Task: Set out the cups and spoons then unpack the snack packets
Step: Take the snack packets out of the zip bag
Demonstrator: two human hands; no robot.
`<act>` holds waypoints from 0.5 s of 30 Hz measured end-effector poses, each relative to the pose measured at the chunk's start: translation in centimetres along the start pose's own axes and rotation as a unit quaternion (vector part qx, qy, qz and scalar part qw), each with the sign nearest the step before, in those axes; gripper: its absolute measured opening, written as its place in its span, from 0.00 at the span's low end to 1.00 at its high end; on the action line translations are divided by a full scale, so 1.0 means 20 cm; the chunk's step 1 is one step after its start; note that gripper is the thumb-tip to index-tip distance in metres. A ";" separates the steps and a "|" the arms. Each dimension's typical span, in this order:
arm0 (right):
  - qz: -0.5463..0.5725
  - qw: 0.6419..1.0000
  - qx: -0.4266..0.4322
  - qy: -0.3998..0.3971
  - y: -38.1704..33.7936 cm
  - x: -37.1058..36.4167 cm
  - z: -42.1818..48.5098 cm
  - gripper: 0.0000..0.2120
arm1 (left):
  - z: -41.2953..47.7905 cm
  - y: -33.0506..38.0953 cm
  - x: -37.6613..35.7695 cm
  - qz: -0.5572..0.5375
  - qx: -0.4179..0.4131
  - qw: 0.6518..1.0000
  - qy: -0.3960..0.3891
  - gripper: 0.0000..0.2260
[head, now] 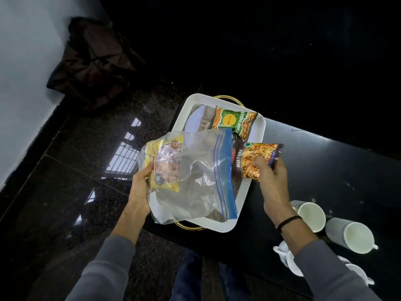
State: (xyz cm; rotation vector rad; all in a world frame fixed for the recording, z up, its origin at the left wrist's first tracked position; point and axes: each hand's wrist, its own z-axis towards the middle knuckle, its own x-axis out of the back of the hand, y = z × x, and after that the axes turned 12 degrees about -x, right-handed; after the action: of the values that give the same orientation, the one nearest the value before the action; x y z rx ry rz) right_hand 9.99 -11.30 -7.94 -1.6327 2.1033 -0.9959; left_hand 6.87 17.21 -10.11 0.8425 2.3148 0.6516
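Dark polished floor lies under the left hand (141,187), which grips a clear zip bag (195,177) with a yellow packet (165,161) inside, above a white tray (256,131). Beyond the bag lies a green packet (233,121). Right hand (271,181) pinches an orange mixture packet (256,159); white cups (312,216) stand beside its wrist on the black table (325,170)

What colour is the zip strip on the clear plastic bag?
Blue, along the zip strip of the clear plastic bag; seen in the head view.
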 end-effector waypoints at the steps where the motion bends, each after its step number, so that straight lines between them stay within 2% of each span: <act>1: -0.031 0.999 -0.003 -0.024 0.01 -0.01 0.01 0.09 | 0.00 0.00 0.00 -0.002 0.003 1.000 0.000 0.16; 8: -0.099 0.981 -0.062 -0.157 0.01 -0.13 0.07 0.11 | 0.02 0.00 0.02 -0.008 0.001 1.000 0.000 0.14; 11: -0.199 0.973 -0.035 -0.108 0.01 -0.12 0.07 0.13 | 0.02 0.01 0.01 0.002 -0.014 1.000 0.012 0.16; 15: -0.276 0.959 0.059 -0.002 -0.01 -0.06 0.02 0.18 | 0.01 0.00 -0.02 0.006 -0.017 1.000 0.017 0.13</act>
State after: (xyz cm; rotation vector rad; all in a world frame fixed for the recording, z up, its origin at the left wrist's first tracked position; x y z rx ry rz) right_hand 10.80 -10.35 -8.30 -2.2070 1.5671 -1.2412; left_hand 7.22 17.00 -10.20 0.8371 2.3244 0.7147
